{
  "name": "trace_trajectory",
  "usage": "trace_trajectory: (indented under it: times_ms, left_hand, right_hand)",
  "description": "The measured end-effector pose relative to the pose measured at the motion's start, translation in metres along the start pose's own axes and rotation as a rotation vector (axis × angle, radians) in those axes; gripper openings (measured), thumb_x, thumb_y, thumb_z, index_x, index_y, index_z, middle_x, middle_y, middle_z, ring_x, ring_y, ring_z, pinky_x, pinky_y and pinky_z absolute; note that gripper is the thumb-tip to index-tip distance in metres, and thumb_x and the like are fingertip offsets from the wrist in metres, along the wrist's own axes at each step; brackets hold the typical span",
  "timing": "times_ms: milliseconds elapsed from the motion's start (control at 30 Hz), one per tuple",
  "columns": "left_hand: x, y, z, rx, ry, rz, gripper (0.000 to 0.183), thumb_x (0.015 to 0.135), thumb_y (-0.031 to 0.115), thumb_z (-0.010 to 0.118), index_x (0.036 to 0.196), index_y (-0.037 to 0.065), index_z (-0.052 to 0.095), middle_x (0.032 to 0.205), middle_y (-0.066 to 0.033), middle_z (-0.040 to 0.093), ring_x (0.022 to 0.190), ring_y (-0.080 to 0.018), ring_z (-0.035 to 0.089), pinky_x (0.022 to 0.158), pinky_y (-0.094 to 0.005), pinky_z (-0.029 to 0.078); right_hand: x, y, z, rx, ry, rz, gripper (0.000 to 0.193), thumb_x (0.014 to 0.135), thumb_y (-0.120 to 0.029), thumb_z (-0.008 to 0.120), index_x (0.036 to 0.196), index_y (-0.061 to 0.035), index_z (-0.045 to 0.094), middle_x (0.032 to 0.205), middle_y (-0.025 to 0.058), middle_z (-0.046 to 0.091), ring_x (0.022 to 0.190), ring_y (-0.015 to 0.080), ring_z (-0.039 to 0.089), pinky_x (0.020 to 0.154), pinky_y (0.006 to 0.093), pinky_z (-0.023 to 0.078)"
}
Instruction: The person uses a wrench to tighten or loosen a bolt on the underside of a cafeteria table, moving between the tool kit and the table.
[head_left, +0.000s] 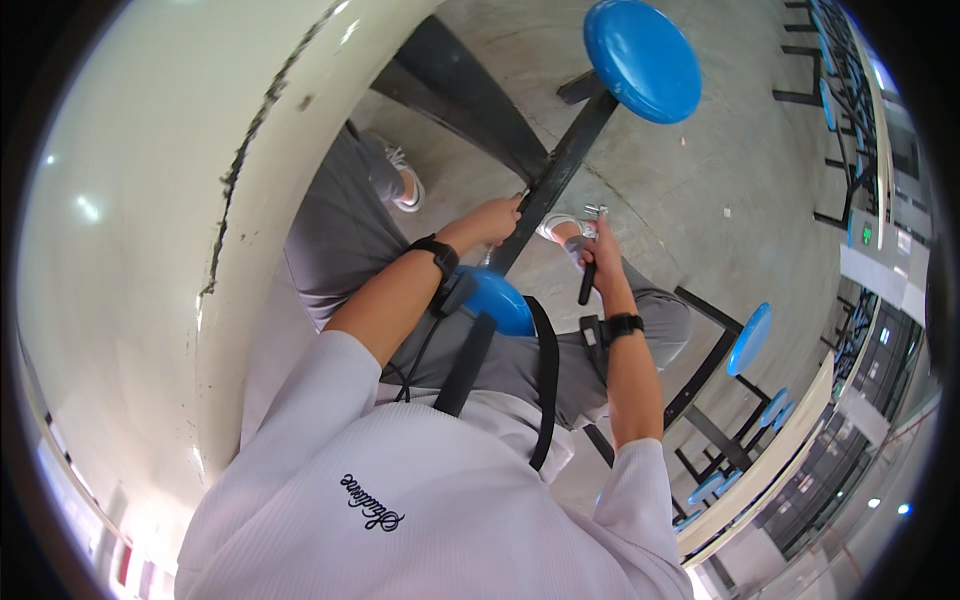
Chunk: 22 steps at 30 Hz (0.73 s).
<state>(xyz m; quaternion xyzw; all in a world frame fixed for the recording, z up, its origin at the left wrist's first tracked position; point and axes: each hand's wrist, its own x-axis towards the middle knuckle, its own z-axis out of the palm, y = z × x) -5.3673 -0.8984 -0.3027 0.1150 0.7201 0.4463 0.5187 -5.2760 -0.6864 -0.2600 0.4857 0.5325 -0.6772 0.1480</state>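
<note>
My right hand (603, 255) is closed around a small hammer (587, 284), its black handle pointing down and its silver head showing above my fingers. My left hand (488, 224) is closed against the black metal beam (572, 140) of a fixed table-and-stool frame. A thin tip pokes out beyond its fingertips and a shiny bit shows below, but I cannot make out what they belong to. Below the left hand, a blue round seat (497, 300) shows partly between my legs. Another blue round stool seat (642, 60) sits at the beam's far end.
A cream tabletop (130, 250) with a chipped edge fills the left side. A slanting black leg (465, 95) meets the beam. More blue stools (750, 338) and long tables stand to the right. Black straps (546, 385) hang in front of my shirt.
</note>
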Motion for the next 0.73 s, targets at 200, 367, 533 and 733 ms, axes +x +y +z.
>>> trace_trajectory:
  times_ms: [200,367,533,733]
  left_hand:
    - [0.014,-0.011,0.005,0.047,-0.009,0.094,0.049,0.091,0.015,0.037,0.137,0.006,0.023,0.055,-0.0064,0.049,0.04,-0.0156,0.048,0.036,-0.0301,0.04]
    - [0.011,-0.012,-0.004,0.03,-0.072,0.026,0.047,0.093,0.014,0.036,0.138,0.016,0.026,0.055,-0.0001,0.04,0.039,-0.0113,0.041,0.034,-0.0276,0.036]
    - [0.008,-0.016,-0.007,-0.041,-0.066,-0.041,0.048,0.094,0.018,0.036,0.139,0.026,0.023,0.058,0.0006,0.04,0.041,-0.0097,0.041,0.037,-0.0263,0.038]
    - [0.008,-0.016,-0.011,-0.189,-0.155,-0.139,0.053,0.094,0.022,0.037,0.141,0.03,0.013,0.063,0.001,0.044,0.046,-0.0088,0.044,0.04,-0.026,0.043]
  right_hand:
    - [0.032,0.037,0.015,0.234,-0.101,0.056,0.044,0.088,-0.057,0.036,0.088,-0.0129,0.043,0.048,-0.0038,0.027,0.039,0.0096,0.031,0.041,0.0261,0.033]
    - [0.027,0.058,0.035,0.253,-0.174,0.049,0.047,0.088,-0.059,0.033,0.085,-0.0129,0.041,0.047,-0.004,0.027,0.039,0.0116,0.032,0.042,0.0274,0.034]
    - [0.038,0.068,0.04,0.318,-0.209,0.085,0.047,0.087,-0.06,0.033,0.073,-0.0151,0.038,0.048,-0.0041,0.028,0.04,0.0119,0.033,0.043,0.0273,0.034]
    - [0.043,0.067,0.049,0.478,-0.315,0.138,0.05,0.087,-0.06,0.028,0.067,-0.0154,0.035,0.046,-0.0049,0.026,0.037,0.0107,0.029,0.04,0.0285,0.032]
